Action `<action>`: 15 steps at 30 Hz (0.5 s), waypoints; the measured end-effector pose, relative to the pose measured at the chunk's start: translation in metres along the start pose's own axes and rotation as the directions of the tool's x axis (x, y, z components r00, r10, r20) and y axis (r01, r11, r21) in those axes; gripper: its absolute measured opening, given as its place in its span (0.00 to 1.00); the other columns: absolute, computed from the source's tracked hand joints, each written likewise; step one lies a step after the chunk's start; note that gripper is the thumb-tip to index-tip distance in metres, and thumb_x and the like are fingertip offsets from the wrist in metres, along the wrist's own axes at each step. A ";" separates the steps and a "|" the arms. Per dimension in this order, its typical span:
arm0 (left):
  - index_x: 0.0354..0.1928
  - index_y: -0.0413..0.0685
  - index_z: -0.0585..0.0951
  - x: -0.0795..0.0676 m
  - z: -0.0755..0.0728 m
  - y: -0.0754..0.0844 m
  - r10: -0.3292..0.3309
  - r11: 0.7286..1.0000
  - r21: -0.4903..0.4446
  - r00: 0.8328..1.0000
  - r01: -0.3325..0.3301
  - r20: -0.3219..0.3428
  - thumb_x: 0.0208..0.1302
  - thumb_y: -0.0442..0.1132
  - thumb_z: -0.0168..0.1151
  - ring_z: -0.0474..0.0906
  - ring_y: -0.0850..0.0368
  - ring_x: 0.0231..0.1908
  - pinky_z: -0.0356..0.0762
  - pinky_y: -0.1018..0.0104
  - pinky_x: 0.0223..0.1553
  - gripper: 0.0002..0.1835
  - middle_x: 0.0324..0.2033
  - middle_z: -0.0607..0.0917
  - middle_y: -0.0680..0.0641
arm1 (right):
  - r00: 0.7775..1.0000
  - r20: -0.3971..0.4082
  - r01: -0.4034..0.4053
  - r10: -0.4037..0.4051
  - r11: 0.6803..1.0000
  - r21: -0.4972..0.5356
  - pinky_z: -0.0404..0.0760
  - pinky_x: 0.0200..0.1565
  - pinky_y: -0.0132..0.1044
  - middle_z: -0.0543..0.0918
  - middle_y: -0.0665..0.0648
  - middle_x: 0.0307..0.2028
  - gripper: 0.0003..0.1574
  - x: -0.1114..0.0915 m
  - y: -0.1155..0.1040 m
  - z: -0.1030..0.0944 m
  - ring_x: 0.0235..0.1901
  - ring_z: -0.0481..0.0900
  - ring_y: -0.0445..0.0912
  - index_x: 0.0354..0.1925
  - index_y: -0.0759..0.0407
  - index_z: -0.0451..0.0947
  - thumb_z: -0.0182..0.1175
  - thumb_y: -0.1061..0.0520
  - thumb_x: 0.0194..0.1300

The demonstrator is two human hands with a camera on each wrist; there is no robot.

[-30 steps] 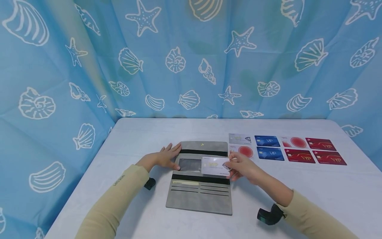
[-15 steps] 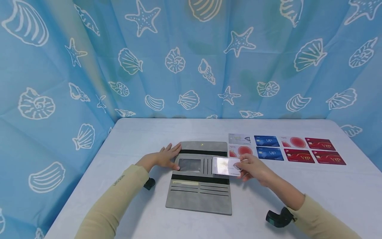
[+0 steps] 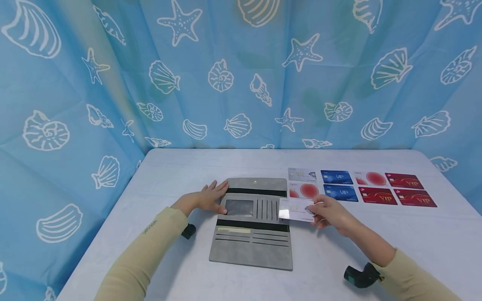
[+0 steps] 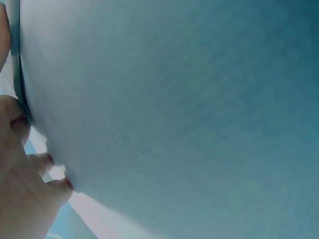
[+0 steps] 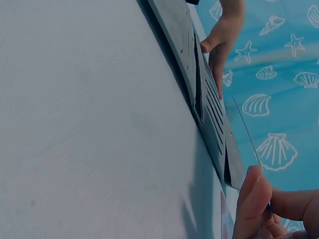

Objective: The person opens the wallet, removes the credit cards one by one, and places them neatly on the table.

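A grey wallet (image 3: 251, 251) lies unfolded on the table, with a clear window (image 3: 239, 207), upright slots and a pale yellow strip (image 3: 234, 230) in a lower slot. My left hand (image 3: 211, 198) rests at its left edge, fingers spread, thumb on the wallet; the left wrist view shows the fingertips on the table cloth. My right hand (image 3: 333, 213) pinches a white VIP card (image 3: 295, 210) by its right end between thumb and fingers. The card overlaps the wallet's right edge in the head view; in the right wrist view the card (image 5: 247, 132) shows edge-on, raised above the wallet (image 5: 199, 74).
Several cards lie in two rows at the back right: a silver card (image 3: 302, 174), blue VIP cards (image 3: 340, 193), white cards with red circles (image 3: 370, 179) and red VIP cards (image 3: 415, 198). A blue shell-print curtain (image 3: 241, 83) hangs behind the white table (image 3: 180, 167).
My right hand has moved right with the white card, from over the wallet's middle to its right edge, uncovering the upright slots. My left hand stays where it was.
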State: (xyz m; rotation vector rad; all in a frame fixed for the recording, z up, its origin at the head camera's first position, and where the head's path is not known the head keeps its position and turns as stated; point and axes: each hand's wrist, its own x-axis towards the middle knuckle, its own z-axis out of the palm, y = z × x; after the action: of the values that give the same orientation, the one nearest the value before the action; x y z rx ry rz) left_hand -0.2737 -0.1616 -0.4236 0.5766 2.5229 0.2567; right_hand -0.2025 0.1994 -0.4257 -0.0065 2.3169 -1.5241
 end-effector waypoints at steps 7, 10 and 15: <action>0.72 0.47 0.40 0.000 0.000 0.000 0.002 1.000 0.000 1.000 -0.002 0.003 0.57 0.58 0.59 0.26 0.43 0.69 0.28 0.46 0.67 0.52 0.72 0.35 0.48 | 1.000 -0.009 -0.026 0.026 1.000 -0.004 0.79 0.27 0.31 0.76 0.55 0.23 0.20 -0.001 0.008 -0.009 0.22 0.78 0.44 0.49 0.69 0.60 0.49 0.54 0.68; 0.72 0.46 0.40 0.001 0.000 0.000 -0.002 1.000 -0.007 1.000 0.002 0.004 0.57 0.57 0.59 0.26 0.43 0.69 0.28 0.46 0.67 0.51 0.72 0.35 0.48 | 0.999 -0.009 -0.035 0.035 0.999 -0.012 0.79 0.27 0.31 0.76 0.54 0.24 0.21 -0.003 0.009 -0.012 0.22 0.78 0.43 0.50 0.69 0.60 0.49 0.54 0.69; 0.72 0.47 0.40 0.001 0.000 0.000 -0.006 1.000 -0.008 1.000 0.006 -0.001 0.57 0.58 0.59 0.26 0.43 0.69 0.28 0.47 0.67 0.52 0.72 0.35 0.49 | 0.998 -0.015 -0.059 0.059 0.998 -0.032 0.79 0.26 0.31 0.76 0.55 0.23 0.21 -0.005 0.012 -0.017 0.22 0.78 0.44 0.50 0.70 0.60 0.49 0.54 0.69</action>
State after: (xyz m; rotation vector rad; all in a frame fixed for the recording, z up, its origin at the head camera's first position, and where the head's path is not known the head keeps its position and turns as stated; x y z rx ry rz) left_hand -0.2738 -0.1609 -0.4242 0.5657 2.5228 0.2653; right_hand -0.2009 0.2202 -0.4290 0.0641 2.3315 -1.4624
